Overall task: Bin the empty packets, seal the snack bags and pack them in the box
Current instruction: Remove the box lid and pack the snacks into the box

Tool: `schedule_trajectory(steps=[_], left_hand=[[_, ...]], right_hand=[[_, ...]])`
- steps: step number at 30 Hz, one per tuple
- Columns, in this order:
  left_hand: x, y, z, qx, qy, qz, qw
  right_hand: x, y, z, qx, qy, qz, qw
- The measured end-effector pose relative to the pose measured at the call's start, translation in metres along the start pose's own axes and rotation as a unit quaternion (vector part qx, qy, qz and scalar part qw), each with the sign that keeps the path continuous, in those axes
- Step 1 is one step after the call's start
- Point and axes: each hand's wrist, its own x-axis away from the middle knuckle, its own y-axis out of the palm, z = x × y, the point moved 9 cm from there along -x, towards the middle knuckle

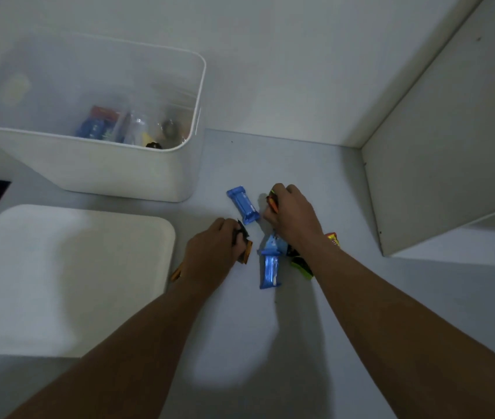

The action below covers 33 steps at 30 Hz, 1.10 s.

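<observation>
On the pale table (315,328), a big white box (113,173) stands at the far left. Some packets lie at its bottom, too blurry to name. A flat white lid (67,276) lies near it, closer to the person, and a white board (439,152) stands up on the right.

Both arms reach out over the table. The left hand (211,251) has its fingers curled round a dark and orange packet (245,244) - it sticks out on the side of the fist facing the other hand, and its long side runs away from the person. The right hand (293,211) is curled round an orange packet (273,201), which peeks out by the thumb.

Between the two hands lies a blue packet (243,205), slanting from far left to near right, just beside the right thumb. A second blue packet (270,270) lies nearer, pointing almost straight at the person. A green packet (302,267) peeks out from under the right wrist.
</observation>
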Motion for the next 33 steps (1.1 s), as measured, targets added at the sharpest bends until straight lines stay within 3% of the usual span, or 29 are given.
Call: schedule_trajectory(steps=[5,10,16,25,33], left_hand=[[-0.006,-0.052,0.010,0.016,0.009,0.013,1.000],[-0.025,-0.142,0.028,0.020,0.079,0.096,0.992],[-0.065,-0.248,-0.007,0.006,0.021,0.145,0.989],[-0.119,-0.303,-0.109,-0.007,-0.054,0.144,0.988],[-0.146,-0.284,-0.131,0.018,-0.034,0.099,0.994]], right_hand=[[-0.001,-0.056,-0.014,-0.044,0.034,0.023,0.998],[-0.015,-0.123,-0.061,-0.073,0.037,0.057,0.995],[-0.044,-0.177,-0.148,-0.112,0.022,0.116,0.987],[-0.096,-0.141,-0.240,-0.126,0.006,0.128,0.984],[-0.095,-0.094,-0.239,-0.061,0.033,0.032,0.997]])
